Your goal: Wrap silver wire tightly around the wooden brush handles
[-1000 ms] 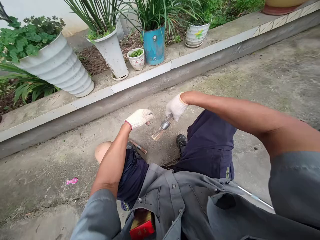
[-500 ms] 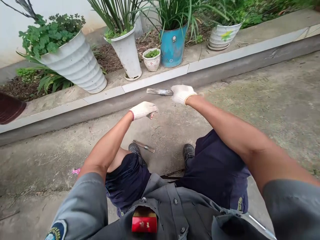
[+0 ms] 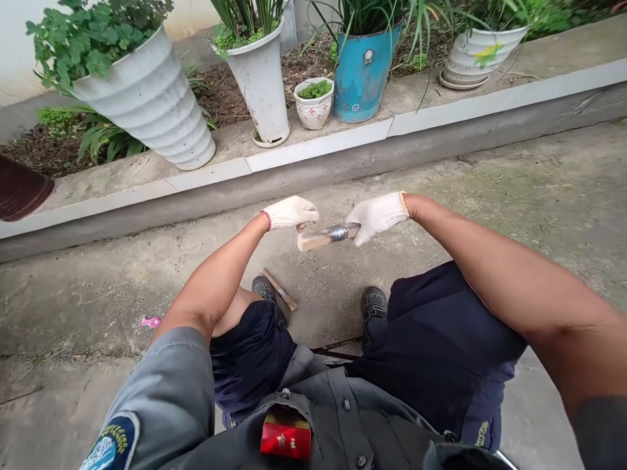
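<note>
In the head view my right hand (image 3: 378,217), in a white knit glove, grips one end of a wire-bound wooden stick (image 3: 315,241). Silvery wire is coiled tightly round its middle, close to my fingers, and the pale flat end points left. My left hand (image 3: 292,213), gloved too, is closed just above that pale end. A bare fingertip shows below the glove; whatever these fingers pinch is too small or hidden to make out. Beside my left shoe lies a similar wire-wrapped stick (image 3: 279,289) on the concrete.
A low tiled ledge (image 3: 318,146) runs across in front. On it stand a large white ribbed pot (image 3: 151,104), a tall white pot (image 3: 259,85), a small patterned pot (image 3: 314,112) and a blue bucket (image 3: 365,75) with plants. A pink object (image 3: 150,322) lies at left.
My right hand has come down and toward me, turning the stick so its pale end drops below my left hand. My left hand has shifted slightly right. The view has moved too.
</note>
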A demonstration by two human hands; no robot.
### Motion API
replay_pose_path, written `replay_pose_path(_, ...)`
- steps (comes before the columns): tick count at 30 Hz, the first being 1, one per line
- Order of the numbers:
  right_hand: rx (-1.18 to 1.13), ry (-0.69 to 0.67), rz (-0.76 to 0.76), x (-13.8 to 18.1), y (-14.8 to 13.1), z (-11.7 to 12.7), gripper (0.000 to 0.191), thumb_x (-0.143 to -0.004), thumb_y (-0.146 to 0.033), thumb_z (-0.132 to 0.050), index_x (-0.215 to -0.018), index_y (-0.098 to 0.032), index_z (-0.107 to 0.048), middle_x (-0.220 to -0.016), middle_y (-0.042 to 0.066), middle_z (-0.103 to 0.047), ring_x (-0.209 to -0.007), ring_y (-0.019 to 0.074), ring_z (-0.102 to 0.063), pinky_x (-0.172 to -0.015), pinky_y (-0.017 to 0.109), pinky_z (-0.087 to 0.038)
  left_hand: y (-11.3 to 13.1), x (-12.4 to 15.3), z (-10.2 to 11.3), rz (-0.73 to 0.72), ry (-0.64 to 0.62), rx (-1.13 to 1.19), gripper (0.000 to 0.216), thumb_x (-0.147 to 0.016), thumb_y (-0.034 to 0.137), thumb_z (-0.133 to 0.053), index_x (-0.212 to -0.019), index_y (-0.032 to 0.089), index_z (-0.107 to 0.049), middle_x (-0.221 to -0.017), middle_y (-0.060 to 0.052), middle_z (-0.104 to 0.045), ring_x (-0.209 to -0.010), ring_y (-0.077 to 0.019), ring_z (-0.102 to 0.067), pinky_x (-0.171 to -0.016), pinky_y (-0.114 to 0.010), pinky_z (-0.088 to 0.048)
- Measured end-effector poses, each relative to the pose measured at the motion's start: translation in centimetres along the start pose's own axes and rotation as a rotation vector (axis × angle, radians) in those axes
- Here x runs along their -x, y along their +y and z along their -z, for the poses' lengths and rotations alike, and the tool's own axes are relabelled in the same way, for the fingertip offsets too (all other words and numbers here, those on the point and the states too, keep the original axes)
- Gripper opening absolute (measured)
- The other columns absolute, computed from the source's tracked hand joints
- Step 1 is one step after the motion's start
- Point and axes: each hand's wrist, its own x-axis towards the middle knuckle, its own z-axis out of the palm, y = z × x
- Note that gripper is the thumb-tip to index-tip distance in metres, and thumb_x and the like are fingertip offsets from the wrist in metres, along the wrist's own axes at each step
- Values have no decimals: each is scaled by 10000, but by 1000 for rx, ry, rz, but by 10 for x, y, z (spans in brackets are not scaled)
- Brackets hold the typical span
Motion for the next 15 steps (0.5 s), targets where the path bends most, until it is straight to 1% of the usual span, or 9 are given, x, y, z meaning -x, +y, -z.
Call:
replay_pose_path(2, -53, 157, -16, 6, 2, 8, 334, -839, -512, -809, -948, -209, -721, -852, 37, -705, -759, 184, -607, -695, 296, -415, 3, 0, 0, -11, 6, 79, 223, -953, 388, -704, -867, 188, -752, -729, -20, -746, -663, -180, -685, -699, -294, -534)
replay_pose_path(5, -122, 396, -142, 9, 4, 20, 358, -924, -543, -728, -1044, -206, -729, -885, 71, -735, -786, 210, -643, -725, 313, -446, 13, 0, -2, 51, 22, 163, 250, -1019, 376, -639, -941, 176, -767, -686, -23, -716, -656, -185, -705, -725, -302, -566)
replay_pose_path(7, -109, 490, -267, 8, 7, 28, 396, -951, -547, -693, -1119, -192, -735, -921, 109, -751, -807, 232, -667, -745, 329, -464, 21, 0, -4, 78, 22, 152, 277, -1047, 362, -595, -945, 173, -769, -668, -18, -696, -649, -184, -706, -729, -302, -567)
replay_pose_path(8, -65, 509, -329, 7, 9, 30, 420, -953, -549, -688, -1151, -183, -741, -944, 130, -753, -821, 248, -676, -754, 340, -470, 23, -1, -4, 78, 11, 131, 268, -1044, 347, -590, -954, 172, -772, -672, -15, -698, -654, -185, -709, -730, -302, -564)
replay_pose_path(10, 62, 491, -436, 4, 14, 32, 448, -940, -528, -700, -1202, -169, -758, -1001, 169, -752, -860, 281, -685, -774, 366, -483, 26, -1, -6, 59, -11, 81, 245, -1029, 329, -598, -971, 174, -777, -682, -15, -710, -670, -189, -718, -735, -302, -551)
replay_pose_path(12, 161, 407, -503, 1, 17, 29, 437, -908, -459, -736, -1228, -166, -779, -1034, 189, -747, -886, 298, -689, -800, 385, -495, 26, -3, -7, 47, -20, 38, 225, -1005, 330, -624, -981, 181, -791, -694, -17, -726, -686, -194, -723, -741, -304, -536)
replay_pose_path(13, 196, 347, -518, 0, 17, 27, 415, -889, -414, -755, -1215, -159, -791, -1019, 192, -744, -881, 296, -688, -806, 388, -496, 25, -4, -7, 50, -16, 21, 221, -990, 335, -636, -979, 187, -800, -696, -18, -730, -687, -196, -719, -732, -306, -526)
replay_pose_path(15, 255, 226, -514, -2, 15, 19, 328, -852, -314, -781, -1122, -130, -807, -918, 186, -725, -833, 276, -672, -786, 381, -476, 23, -7, -8, 58, -8, -22, 222, -967, 339, -643, -948, 196, -811, -692, -22, -735, -664, -200, -694, -696, -312, -498)
